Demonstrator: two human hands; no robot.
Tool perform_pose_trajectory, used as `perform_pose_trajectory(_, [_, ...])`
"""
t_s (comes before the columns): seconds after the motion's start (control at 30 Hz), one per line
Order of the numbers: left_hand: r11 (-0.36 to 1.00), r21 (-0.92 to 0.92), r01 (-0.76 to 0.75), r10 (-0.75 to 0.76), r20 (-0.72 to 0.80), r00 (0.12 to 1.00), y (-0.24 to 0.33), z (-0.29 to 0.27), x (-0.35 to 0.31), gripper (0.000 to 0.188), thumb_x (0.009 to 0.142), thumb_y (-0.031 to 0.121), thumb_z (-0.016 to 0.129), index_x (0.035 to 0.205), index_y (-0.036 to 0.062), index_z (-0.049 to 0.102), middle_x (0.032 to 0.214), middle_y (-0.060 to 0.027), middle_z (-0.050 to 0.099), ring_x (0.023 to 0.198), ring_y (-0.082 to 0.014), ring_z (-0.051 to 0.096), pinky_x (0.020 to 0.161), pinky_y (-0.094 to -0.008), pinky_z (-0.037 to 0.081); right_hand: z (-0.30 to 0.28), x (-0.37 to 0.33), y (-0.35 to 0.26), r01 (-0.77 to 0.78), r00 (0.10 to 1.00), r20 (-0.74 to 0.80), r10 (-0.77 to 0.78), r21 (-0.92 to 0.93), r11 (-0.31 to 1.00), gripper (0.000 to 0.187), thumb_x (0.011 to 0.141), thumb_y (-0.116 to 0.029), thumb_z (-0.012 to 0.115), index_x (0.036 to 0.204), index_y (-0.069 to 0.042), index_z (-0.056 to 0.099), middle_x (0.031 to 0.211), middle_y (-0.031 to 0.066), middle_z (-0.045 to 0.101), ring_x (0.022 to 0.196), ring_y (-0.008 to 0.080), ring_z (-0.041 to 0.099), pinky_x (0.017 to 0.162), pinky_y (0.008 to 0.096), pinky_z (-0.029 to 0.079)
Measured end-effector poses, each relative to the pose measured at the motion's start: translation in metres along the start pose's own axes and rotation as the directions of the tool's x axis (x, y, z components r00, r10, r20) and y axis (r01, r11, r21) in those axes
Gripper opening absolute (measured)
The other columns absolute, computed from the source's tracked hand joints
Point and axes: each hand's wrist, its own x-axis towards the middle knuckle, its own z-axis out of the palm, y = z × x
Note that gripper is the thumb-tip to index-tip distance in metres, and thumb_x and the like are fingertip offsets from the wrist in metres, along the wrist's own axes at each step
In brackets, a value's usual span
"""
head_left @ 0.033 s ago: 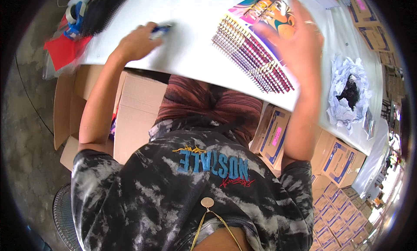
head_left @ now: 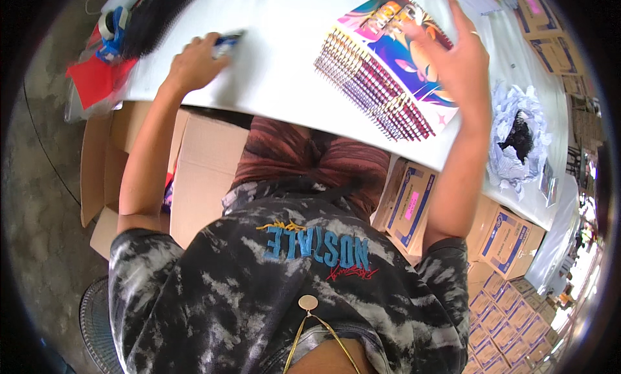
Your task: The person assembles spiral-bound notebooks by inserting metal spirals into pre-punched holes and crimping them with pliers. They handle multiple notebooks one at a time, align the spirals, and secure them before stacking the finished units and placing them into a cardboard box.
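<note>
My left hand (head_left: 193, 65) is closed around a small blue-and-white object (head_left: 224, 46) with a dark tip, just above the white table; its kind is blurred and partly hidden by my fingers. To the right lies a stack of spiral-bound notebooks (head_left: 372, 86), fanned so that their coil edges show in rows. The top notebook has a colourful cover (head_left: 401, 57) in orange, blue and pink. Over the right edge of that stack is my right hand (head_left: 460, 67), fingers spread, thumb above the cover. Whether it touches the cover I cannot tell.
A blue tape dispenser (head_left: 113, 34), a red sheet (head_left: 97, 82) and a black bristly bundle (head_left: 152, 25) are at the table's left. Crumpled pale paper (head_left: 501, 157) holding something black sits at the right. Cardboard boxes (head_left: 210, 160) stand below the table edge, with more stacked rightward.
My left hand has shifted slightly left with the blue-and-white object. My right hand has moved a little to the right, uncovering more of the top notebook's cover.
</note>
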Motion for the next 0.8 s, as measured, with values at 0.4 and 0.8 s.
perform_pose_trajectory(0.4, [-0.167, -0.985, 0.029, 0.281, -0.02, 0.96, 0.187, 0.064, -0.067, 0.09, 0.091, 0.061, 0.023, 0.138, -0.0034, -0.017, 0.147, -0.0191, -0.018, 0.137, -0.0278, -0.017, 0.111, -0.0369, -0.005, 0.027, 0.027, 0.17, -0.822, 0.569, 0.818, -0.082, 0.57, -0.021, 0.068, 0.091, -0.054, 0.039, 0.131, 0.0, 0.04, 0.127, 0.016, 0.05, 0.112, 0.0265, 0.053, 0.098, 0.0398, 0.042])
perform_pose_trajectory(0.8, [-0.362, -0.824, 0.435, 0.564, 0.178, 0.806, 0.129, -0.011, 0.051, 0.052, 0.081, 0.039, 0.058, 0.115, 0.0004, 0.052, 0.104, -0.0171, 0.062, 0.089, -0.0263, 0.064, 0.082, -0.0381, 0.053, 0.101, -0.053, 0.045, -0.382, 0.916, 0.343, 0.207, 0.904, 0.191, 0.069, 0.091, -0.055, 0.039, 0.139, -0.009, 0.021, 0.139, 0.0077, 0.034, 0.125, 0.019, 0.035, 0.103, 0.0349, 0.028])
